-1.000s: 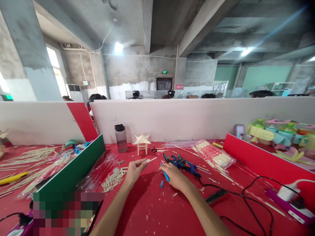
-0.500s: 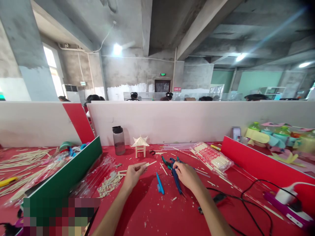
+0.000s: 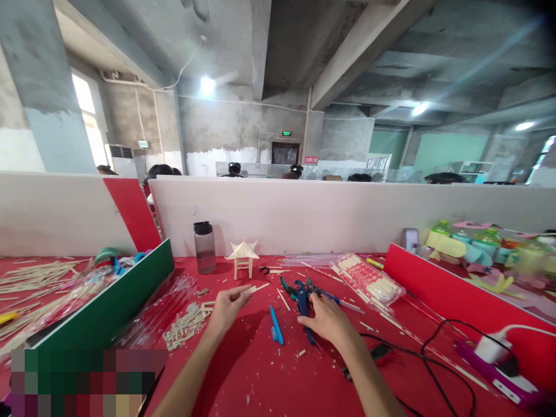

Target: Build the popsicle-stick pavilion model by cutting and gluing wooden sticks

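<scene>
Between thumb and fingers, my left hand [image 3: 229, 307] pinches a short pale wooden stick [image 3: 259, 288] that points to the right. My right hand [image 3: 324, 315] is over the blue-handled pliers [image 3: 302, 298], its thumb and fingers spread apart; whether it touches them is unclear. A blue pen [image 3: 277, 325] lies between the hands, its cap beside it. Behind my left hand stands a small wooden pavilion model [image 3: 244, 258]. Short cut sticks [image 3: 186, 329] are piled left of my left hand.
A water bottle [image 3: 204, 249] stands at the back left. Packed sticks [image 3: 369, 281] lie at the back right. Green [image 3: 108, 298] and red [image 3: 469, 301] dividers flank the table. Black cables [image 3: 434, 353] and a purple power strip [image 3: 499, 376] lie at the right.
My right hand has opened its thumb and fingers wider over the pliers. My left hand still pinches the stick. The whole view has shifted slightly.
</scene>
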`<action>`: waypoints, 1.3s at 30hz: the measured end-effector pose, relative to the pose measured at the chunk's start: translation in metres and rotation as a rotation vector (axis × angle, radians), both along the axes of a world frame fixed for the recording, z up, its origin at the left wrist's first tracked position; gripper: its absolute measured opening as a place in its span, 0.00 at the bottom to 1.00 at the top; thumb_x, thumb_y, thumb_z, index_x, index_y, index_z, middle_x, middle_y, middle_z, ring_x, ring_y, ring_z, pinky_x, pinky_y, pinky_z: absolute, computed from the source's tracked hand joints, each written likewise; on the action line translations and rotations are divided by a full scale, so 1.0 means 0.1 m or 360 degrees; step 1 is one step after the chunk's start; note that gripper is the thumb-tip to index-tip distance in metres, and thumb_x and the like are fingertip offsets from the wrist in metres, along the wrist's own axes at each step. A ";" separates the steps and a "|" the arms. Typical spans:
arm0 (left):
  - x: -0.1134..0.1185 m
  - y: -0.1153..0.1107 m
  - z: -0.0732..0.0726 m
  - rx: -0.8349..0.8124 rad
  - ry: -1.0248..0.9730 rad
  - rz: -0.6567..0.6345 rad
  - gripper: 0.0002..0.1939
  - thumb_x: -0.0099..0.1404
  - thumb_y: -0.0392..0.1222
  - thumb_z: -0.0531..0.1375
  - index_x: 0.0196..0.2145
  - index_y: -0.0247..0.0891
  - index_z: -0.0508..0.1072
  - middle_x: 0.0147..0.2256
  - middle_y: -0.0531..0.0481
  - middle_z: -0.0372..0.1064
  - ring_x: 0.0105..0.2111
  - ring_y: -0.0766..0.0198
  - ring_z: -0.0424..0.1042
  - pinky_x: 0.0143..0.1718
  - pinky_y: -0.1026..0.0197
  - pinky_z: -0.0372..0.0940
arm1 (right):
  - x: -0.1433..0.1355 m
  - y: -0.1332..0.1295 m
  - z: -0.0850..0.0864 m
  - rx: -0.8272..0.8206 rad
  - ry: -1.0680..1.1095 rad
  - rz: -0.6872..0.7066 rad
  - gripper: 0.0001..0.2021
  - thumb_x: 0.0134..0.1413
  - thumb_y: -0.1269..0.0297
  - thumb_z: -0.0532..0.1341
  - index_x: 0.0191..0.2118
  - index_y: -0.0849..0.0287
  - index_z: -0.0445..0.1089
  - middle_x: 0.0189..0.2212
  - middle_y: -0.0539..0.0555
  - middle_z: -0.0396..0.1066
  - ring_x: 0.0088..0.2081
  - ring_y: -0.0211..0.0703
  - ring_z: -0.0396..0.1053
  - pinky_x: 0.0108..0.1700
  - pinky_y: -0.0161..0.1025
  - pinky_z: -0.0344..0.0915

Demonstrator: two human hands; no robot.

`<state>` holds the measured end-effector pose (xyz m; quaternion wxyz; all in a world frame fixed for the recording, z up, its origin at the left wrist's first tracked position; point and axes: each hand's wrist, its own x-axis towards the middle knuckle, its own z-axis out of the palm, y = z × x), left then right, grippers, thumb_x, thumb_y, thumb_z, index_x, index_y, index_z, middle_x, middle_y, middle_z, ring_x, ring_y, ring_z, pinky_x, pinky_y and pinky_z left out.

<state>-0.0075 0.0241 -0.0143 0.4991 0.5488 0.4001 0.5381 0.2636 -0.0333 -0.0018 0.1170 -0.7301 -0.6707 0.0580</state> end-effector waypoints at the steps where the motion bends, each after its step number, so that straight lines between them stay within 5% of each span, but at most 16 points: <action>1: 0.00 0.00 0.00 0.0000 0.0004 0.0001 0.31 0.44 0.57 0.71 0.41 0.30 0.81 0.36 0.40 0.79 0.37 0.51 0.78 0.45 0.52 0.70 | -0.01 0.00 -0.01 -0.0039 -0.0019 0.0003 0.25 0.50 0.48 0.63 0.50 0.59 0.66 0.50 0.66 0.69 0.53 0.61 0.66 0.48 0.44 0.60; 8: 0.01 0.00 0.00 -0.0001 0.0010 0.0011 0.31 0.43 0.57 0.71 0.40 0.31 0.81 0.36 0.40 0.79 0.38 0.49 0.78 0.46 0.50 0.70 | 0.10 0.08 0.02 0.0115 -0.0039 -0.0085 0.16 0.62 0.54 0.53 0.49 0.56 0.65 0.43 0.62 0.72 0.47 0.56 0.69 0.43 0.43 0.62; 14: 0.02 0.02 -0.04 -0.0001 0.0011 -0.0008 0.31 0.44 0.56 0.71 0.40 0.31 0.81 0.36 0.40 0.79 0.38 0.50 0.78 0.46 0.51 0.70 | 0.49 0.19 -0.03 0.0080 -0.0080 -0.0442 0.16 0.61 0.54 0.55 0.51 0.55 0.66 0.49 0.64 0.67 0.50 0.57 0.68 0.42 0.43 0.62; 20: 0.04 0.04 -0.09 -0.0024 -0.0017 -0.0023 0.31 0.43 0.56 0.72 0.40 0.31 0.81 0.36 0.40 0.80 0.39 0.48 0.78 0.47 0.50 0.70 | 0.78 0.26 -0.15 -0.0083 0.0050 -0.0457 0.13 0.59 0.63 0.55 0.49 0.55 0.64 0.41 0.58 0.74 0.43 0.52 0.73 0.39 0.40 0.61; 26: 0.04 0.07 -0.13 0.0007 0.0017 -0.0066 0.30 0.47 0.55 0.71 0.42 0.31 0.80 0.37 0.41 0.79 0.41 0.48 0.77 0.49 0.49 0.69 | 0.79 0.38 -0.29 0.0127 0.0077 -0.0530 0.13 0.59 0.66 0.55 0.50 0.58 0.62 0.40 0.58 0.75 0.43 0.50 0.73 0.40 0.39 0.59; 30: 0.03 0.08 -0.13 -0.0015 -0.0002 -0.0060 0.31 0.46 0.56 0.71 0.43 0.30 0.80 0.37 0.41 0.79 0.41 0.47 0.77 0.50 0.48 0.69 | 0.69 0.41 -0.21 0.0323 0.0093 -0.0542 0.11 0.60 0.66 0.55 0.49 0.60 0.64 0.44 0.60 0.73 0.47 0.48 0.71 0.43 0.38 0.60; 35: 0.02 0.09 -0.14 -0.0012 -0.0019 -0.0061 0.31 0.46 0.56 0.71 0.43 0.30 0.79 0.38 0.40 0.79 0.42 0.47 0.77 0.51 0.46 0.68 | 0.43 0.25 0.04 0.0458 0.0118 -0.0226 0.20 0.60 0.50 0.55 0.49 0.60 0.66 0.44 0.61 0.73 0.48 0.53 0.69 0.47 0.41 0.60; 39: 0.03 0.04 -0.11 -0.0007 0.0005 -0.0053 0.31 0.46 0.55 0.71 0.43 0.31 0.80 0.37 0.41 0.79 0.40 0.48 0.78 0.49 0.48 0.69 | 0.14 0.10 0.04 0.0013 0.0044 -0.0208 0.44 0.46 0.32 0.57 0.62 0.60 0.57 0.53 0.70 0.67 0.55 0.67 0.64 0.51 0.54 0.57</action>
